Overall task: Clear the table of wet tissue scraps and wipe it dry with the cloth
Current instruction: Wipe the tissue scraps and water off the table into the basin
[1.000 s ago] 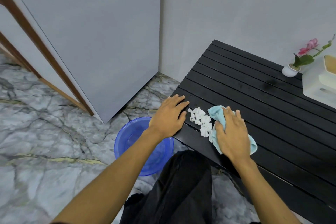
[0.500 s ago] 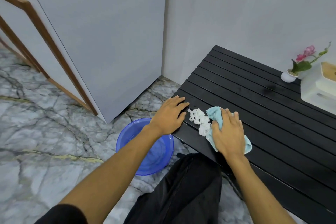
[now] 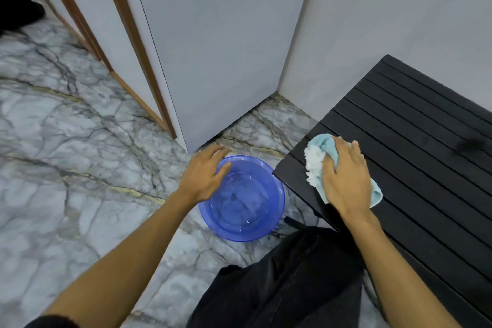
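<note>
Two hands at work, one per surface. Floor (image 3: 66, 141), marble, takes up the left; tabletop (image 3: 426, 168), black slats, fills the right, its near-left corner just beside the basin.

Basin (image 3: 242, 198), blue, translucent, sits on the floor below and left of that corner, holding a little water by the look of it.

Right hand (image 3: 346, 178) lies flat on the cloth (image 3: 323, 145), fingers (image 3: 343, 145) curled over its leading fold, pressing it down at the tabletop's left edge. Left hand (image 3: 205, 173) hangs over the basin's far-left rim, fingers (image 3: 222, 153) loose and spread, holding nothing; whether they touch the rim, cannot tell.

Scraps (image 3: 312, 165), white and wet, are bunched against the cloth's left side, right at the table edge, the heap running along that edge.

Key relation: scraps lie left of the right hand, between it and the drop; the basin is below-left of the heap. Judgement: a short leftward push tips them over, and the basin may need nudging nearer the corner to catch them. Left hand is the nearer for that.
</note>
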{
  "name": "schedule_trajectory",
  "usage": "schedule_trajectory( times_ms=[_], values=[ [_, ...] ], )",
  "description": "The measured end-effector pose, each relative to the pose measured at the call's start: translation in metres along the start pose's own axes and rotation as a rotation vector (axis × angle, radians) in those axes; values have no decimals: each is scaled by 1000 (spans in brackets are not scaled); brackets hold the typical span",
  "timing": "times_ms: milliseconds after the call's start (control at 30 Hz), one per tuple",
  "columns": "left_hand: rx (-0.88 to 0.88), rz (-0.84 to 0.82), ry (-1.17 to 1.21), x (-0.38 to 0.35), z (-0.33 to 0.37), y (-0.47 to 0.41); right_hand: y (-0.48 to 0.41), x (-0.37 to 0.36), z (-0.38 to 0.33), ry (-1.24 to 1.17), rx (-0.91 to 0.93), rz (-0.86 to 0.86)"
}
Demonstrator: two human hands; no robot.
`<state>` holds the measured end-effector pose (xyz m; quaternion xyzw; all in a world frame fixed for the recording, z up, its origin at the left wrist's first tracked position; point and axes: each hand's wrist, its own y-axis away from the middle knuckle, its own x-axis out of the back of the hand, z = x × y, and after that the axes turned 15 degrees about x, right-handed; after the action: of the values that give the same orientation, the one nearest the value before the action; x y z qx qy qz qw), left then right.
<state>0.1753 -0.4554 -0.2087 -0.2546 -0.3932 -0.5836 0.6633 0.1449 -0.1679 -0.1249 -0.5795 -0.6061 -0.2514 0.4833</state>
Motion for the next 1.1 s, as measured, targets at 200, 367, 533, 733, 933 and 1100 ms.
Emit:
schedule_trajectory(
  times_ms=[200, 367, 533, 733, 933, 1100],
  values=[
    [98, -37, -52, -8, -37, 7, -23, -30, -56, -171, 192, 30],
    [142, -52, -65, -9, -49, 7, -31, -28, -70, -403, 6, 150],
    [159, -77, -87, -10, -56, 3, -30, 16, -38, -411, -111, 289],
    [158, -103, -132, -13, -61, 2, -19, 29, 17, -95, -85, 60],
    [176, -122, -169, -19, -67, 7, -17, 5, 22, 176, -21, -91],
    [161, -135, -188, -18, -58, 2, -18, -11, -5, 115, 147, -63]
  ],
)
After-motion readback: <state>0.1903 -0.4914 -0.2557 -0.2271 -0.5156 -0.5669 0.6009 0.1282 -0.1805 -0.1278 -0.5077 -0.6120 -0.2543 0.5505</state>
